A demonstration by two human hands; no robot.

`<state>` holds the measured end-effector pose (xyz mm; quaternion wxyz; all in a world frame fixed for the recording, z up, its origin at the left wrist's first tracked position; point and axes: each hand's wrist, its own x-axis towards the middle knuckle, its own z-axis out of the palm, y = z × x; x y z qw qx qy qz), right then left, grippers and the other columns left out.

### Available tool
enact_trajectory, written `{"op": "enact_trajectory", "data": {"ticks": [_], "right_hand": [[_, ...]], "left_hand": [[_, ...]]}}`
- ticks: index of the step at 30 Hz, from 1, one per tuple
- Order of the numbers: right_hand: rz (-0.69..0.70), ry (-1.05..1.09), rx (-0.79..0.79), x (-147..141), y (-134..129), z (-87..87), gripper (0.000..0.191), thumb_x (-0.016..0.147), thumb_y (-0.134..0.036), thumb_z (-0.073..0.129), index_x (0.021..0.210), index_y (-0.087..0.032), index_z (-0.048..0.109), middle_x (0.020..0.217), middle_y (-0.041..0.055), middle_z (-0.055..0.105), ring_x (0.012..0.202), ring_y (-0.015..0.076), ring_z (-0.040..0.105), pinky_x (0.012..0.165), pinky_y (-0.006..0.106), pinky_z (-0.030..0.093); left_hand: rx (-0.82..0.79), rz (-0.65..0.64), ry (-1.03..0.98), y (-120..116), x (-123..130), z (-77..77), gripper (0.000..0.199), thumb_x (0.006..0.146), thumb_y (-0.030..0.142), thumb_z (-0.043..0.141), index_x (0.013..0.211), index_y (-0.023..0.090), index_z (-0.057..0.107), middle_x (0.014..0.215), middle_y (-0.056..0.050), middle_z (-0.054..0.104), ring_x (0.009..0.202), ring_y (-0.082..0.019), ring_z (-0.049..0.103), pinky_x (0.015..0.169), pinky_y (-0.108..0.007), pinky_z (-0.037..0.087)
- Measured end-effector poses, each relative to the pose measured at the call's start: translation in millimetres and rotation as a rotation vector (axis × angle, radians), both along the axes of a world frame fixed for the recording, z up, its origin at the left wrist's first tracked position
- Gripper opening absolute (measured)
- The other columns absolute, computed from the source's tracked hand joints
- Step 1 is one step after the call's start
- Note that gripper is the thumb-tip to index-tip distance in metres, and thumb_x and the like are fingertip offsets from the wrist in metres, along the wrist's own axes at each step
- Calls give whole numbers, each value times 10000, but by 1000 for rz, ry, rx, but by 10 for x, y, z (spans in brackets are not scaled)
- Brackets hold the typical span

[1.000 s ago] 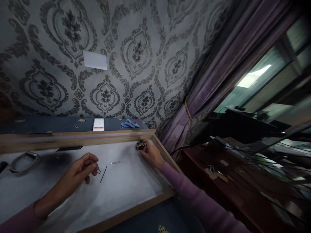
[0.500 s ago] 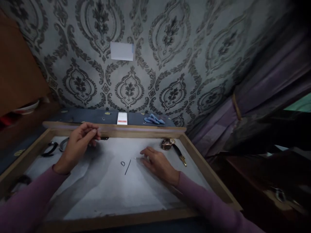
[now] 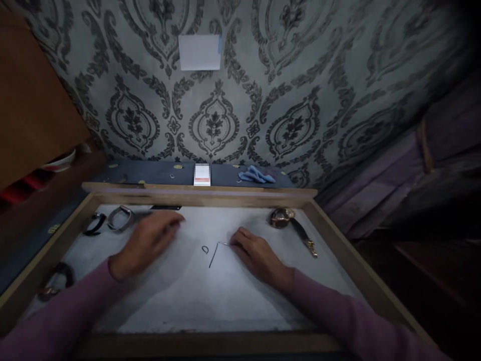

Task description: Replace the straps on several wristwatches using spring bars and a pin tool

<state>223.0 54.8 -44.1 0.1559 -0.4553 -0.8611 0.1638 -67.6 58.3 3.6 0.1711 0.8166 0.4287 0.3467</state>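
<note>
My right hand [image 3: 259, 255] rests low over the white surface [image 3: 180, 306] of a wood-rimmed tray. Its fingers are closed at one end of a thin silvery tool [image 3: 223, 243], whose tip meets the upper end of a thin dark strip [image 3: 213, 255]. Left of the strip lies a small dark ring [image 3: 205, 249]. My left hand [image 3: 152, 240] is above the tray's left half, blurred, with its fingers bent together; whether they hold anything is hidden. A flat black object [image 3: 165, 207] lies just beyond it.
Watches lie along the left side: a black one [image 3: 94, 224], a grey one [image 3: 121, 218] and a dark one [image 3: 56, 282]. At the right are a round watch [image 3: 280, 218] and a black-and-gold strap [image 3: 302, 235]. A blue cloth [image 3: 256, 174] sits behind the wooden rim [image 3: 210, 200].
The view has shifted, moving the scene rightward in the picture. My left hand has lowered and moved closer to the tray's middle. My right hand stays beside the dark strip with the silvery tool.
</note>
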Motion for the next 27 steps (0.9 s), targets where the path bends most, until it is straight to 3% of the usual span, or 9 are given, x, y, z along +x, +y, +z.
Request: {"op": "enact_trajectory", "data": {"ticks": [3, 5, 7, 12, 19, 22, 27], "right_hand": [[-2, -8, 19, 13, -6, -21, 130, 921, -118, 443, 867, -198, 530, 876, 46, 594, 737, 164, 594, 677, 275, 484], [-4, -24, 25, 21, -13, -34, 137, 922, -123, 429, 861, -194, 530, 873, 55, 599, 733, 172, 599, 669, 285, 489], [1, -34, 24, 29, -12, -45, 150, 921, -127, 418, 846, -190, 531, 871, 66, 605, 717, 179, 604, 660, 299, 495], [12, -24, 42, 61, 27, -86, 176, 919, -147, 391, 835, -206, 533, 835, 59, 616, 682, 184, 619, 614, 299, 502], [27, 85, 89, 140, 112, -335, 256, 956, -258, 337, 812, -232, 548, 771, 34, 610, 613, 165, 625, 564, 273, 502], [51, 131, 67, 165, 145, -427, 287, 966, -310, 325, 823, -235, 562, 768, 41, 612, 625, 169, 629, 580, 278, 518], [47, 159, 28, 179, 165, -432, 327, 963, -381, 322, 804, -245, 574, 755, 52, 619, 616, 185, 624, 572, 301, 525]], "left_hand": [[25, -507, 334, -230, 280, -148, 290, 961, 193, 441, 1221, 207, 568, 1176, -96, 663, 1128, -234, 587, 959, -378, 452], [15, -636, 453, -329, 396, -209, 361, 958, 245, 490, 1319, 225, 496, 1310, -91, 606, 1287, -251, 486, 1089, -428, 347], [-22, -649, 508, -345, 434, -253, 411, 961, 285, 504, 1365, 238, 442, 1390, -84, 549, 1330, -229, 447, 1142, -432, 276], [9, -329, 610, -150, 329, -297, 351, 959, 226, 498, 1308, 199, 477, 1384, -117, 544, 1272, -261, 500, 1034, -445, 393], [18, -156, 665, -4, 247, -186, 116, 941, 186, 504, 1019, 170, 588, 1137, -91, 646, 1068, -228, 589, 910, -357, 453], [-5, -29, 690, 55, 189, -124, 121, 936, 159, 478, 919, 168, 598, 1017, -69, 659, 947, -216, 600, 835, -343, 469], [-13, 207, 618, 188, -36, -38, 157, 933, 134, 445, 942, 166, 598, 1007, -91, 630, 949, -222, 585, 841, -344, 466]]}}
